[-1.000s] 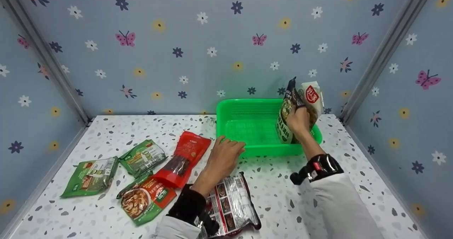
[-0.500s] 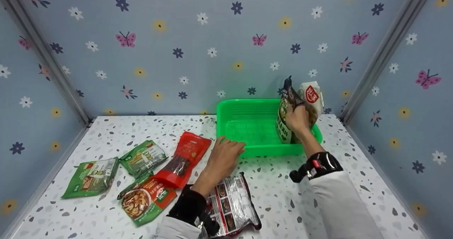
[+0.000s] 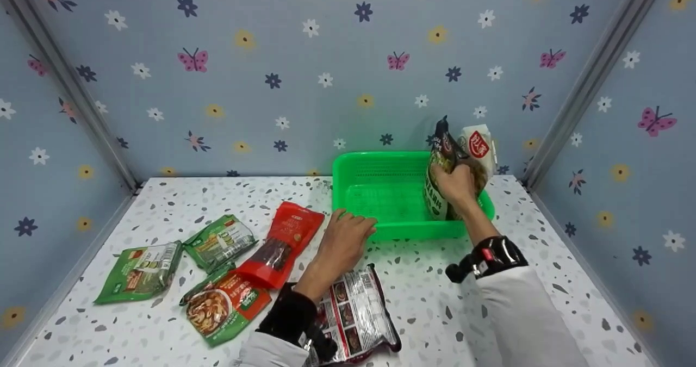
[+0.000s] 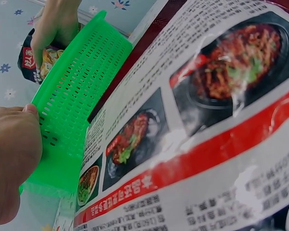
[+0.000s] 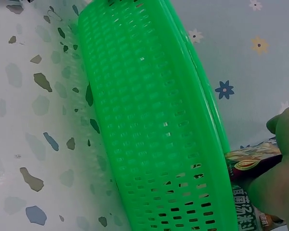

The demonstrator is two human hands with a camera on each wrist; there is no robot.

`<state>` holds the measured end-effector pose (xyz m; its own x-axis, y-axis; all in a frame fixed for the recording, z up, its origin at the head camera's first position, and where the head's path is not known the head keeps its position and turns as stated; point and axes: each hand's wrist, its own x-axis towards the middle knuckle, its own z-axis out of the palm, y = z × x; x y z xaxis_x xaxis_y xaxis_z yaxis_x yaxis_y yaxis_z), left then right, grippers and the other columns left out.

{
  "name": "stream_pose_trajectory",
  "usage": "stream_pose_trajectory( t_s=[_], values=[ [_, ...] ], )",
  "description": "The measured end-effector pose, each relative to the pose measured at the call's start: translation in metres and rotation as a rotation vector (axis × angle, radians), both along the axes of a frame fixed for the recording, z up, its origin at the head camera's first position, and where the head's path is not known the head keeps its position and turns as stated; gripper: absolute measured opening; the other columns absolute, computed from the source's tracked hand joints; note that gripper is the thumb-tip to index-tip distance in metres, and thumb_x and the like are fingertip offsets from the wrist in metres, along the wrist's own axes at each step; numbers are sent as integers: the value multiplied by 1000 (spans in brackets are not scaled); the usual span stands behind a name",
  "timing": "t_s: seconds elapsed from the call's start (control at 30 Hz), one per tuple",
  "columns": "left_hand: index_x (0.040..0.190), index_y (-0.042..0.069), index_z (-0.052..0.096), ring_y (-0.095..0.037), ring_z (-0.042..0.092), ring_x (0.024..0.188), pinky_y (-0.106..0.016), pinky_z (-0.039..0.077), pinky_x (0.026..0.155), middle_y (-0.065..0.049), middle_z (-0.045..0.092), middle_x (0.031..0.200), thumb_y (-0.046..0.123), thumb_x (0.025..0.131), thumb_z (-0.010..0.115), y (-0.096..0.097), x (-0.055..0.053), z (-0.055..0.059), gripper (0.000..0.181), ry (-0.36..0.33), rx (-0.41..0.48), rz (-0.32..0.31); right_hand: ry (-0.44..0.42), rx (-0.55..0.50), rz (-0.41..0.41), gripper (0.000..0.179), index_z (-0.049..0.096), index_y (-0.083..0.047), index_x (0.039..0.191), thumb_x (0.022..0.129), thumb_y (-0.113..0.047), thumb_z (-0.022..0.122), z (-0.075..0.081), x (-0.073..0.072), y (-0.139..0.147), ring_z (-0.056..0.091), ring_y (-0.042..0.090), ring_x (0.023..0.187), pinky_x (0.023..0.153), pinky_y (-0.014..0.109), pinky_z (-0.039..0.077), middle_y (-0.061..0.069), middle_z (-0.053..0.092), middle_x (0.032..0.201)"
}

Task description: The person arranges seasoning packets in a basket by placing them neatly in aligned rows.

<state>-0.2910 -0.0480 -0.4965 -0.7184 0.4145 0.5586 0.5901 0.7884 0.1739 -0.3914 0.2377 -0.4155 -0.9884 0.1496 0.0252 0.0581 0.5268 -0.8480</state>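
Observation:
My left hand (image 3: 348, 239) holds the near-left rim of a green plastic basket (image 3: 402, 231), its fingers curled over the edge. The left wrist view shows that hand (image 4: 14, 149) against the perforated wall of the basket (image 4: 82, 82). Inside the basket's right end, my right hand (image 3: 457, 185) grips the upper part of a black-topped seasoning pouch (image 3: 435, 198), which stands upright. The thumb lies across its front. Behind it leans a white-topped pouch (image 3: 479, 144) with a red label. In the right wrist view, the hand (image 5: 279, 178) partly covers the printed pouch (image 5: 253, 161).
A silver-backed food packet (image 3: 356, 312) lies under my left forearm. Further left are a red pouch (image 3: 293, 220), an orange-and-green packet (image 3: 228, 307) and two green packets, one nearer the middle (image 3: 220, 242), one at far left (image 3: 141, 272). A flowered wall (image 3: 304, 95) stands behind the speckled table (image 3: 429, 302).
The black-topped pouch has tipped slightly left at its top. My right thumb has spread left across its front. My left hand and the basket have stayed in place.

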Motion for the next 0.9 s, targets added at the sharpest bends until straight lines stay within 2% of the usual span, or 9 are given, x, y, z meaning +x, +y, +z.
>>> stream_pose_trajectory(
  t_s=[0.07, 0.1, 0.13, 0.2, 0.3, 0.4, 0.57, 0.73, 0.9],
  values=[
    [127, 14, 79, -31, 77, 106, -57, 52, 122, -8, 87, 112, 27, 115, 62, 0, 0, 0, 25, -16, -2, -1, -13, -23, 7, 66, 54, 6, 149, 115, -50, 60, 0, 1, 0, 65, 37, 123, 101, 48, 51, 26, 63, 137],
    [128, 14, 79, -31, 78, 107, -57, 52, 122, -8, 86, 112, 28, 115, 62, -1, 0, 0, 26, -22, -6, 0, -18, -36, 13, 72, 48, 7, 157, 114, -51, 60, 0, 2, 1, 62, 40, 136, 107, 51, 51, 29, 58, 152],
    [128, 14, 79, -30, 78, 107, -57, 51, 122, -7, 86, 113, 28, 116, 61, -1, 0, 0, 26, -29, -11, 3, -20, -48, 21, 78, 44, 7, 163, 114, -51, 60, 0, 3, 1, 58, 42, 146, 113, 53, 51, 30, 52, 163],
    [129, 14, 79, -30, 77, 108, -57, 51, 123, -7, 86, 114, 29, 116, 60, -1, 0, -1, 27, -40, -15, 4, -15, -57, 37, 86, 36, 6, 169, 113, -54, 61, 0, 6, 2, 51, 45, 157, 121, 59, 49, 32, 43, 173],
    [130, 14, 78, -30, 77, 108, -56, 50, 124, -7, 86, 114, 30, 116, 60, -2, 0, -1, 28, -49, -16, 7, 9, -54, 52, 92, 30, 4, 173, 112, -57, 60, 0, 11, 2, 48, 46, 159, 125, 62, 47, 32, 41, 175],
    [131, 14, 78, -30, 77, 110, -56, 50, 124, -7, 86, 116, 30, 116, 59, -1, -1, -1, 28, -57, -10, 3, 39, -44, 55, 93, 32, 2, 173, 111, -61, 62, 1, 18, 3, 53, 46, 153, 122, 63, 48, 31, 48, 168],
    [131, 14, 78, -30, 77, 110, -57, 49, 125, -7, 86, 116, 29, 116, 60, -1, -1, 1, 27, -63, -11, 3, 124, -23, 87, 84, 37, -3, 172, 112, -56, 63, 1, 32, 8, 56, 46, 152, 125, 64, 49, 29, 53, 167],
    [131, 15, 78, -30, 77, 110, -57, 49, 125, -7, 86, 116, 29, 116, 60, -1, -1, 2, 28, -71, -7, 3, 190, -44, 127, 81, 30, -6, 177, 115, -48, 62, 1, 52, 15, 44, 42, 167, 136, 58, 42, 25, 40, 181],
    [131, 14, 79, -31, 77, 110, -57, 50, 123, -7, 86, 117, 28, 117, 60, -1, -1, 1, 27, -56, -7, -5, 216, -66, 166, 83, 25, -10, 179, 116, -48, 62, 1, 77, 22, 37, 39, 172, 139, 51, 40, 18, 30, 187]
  ],
)
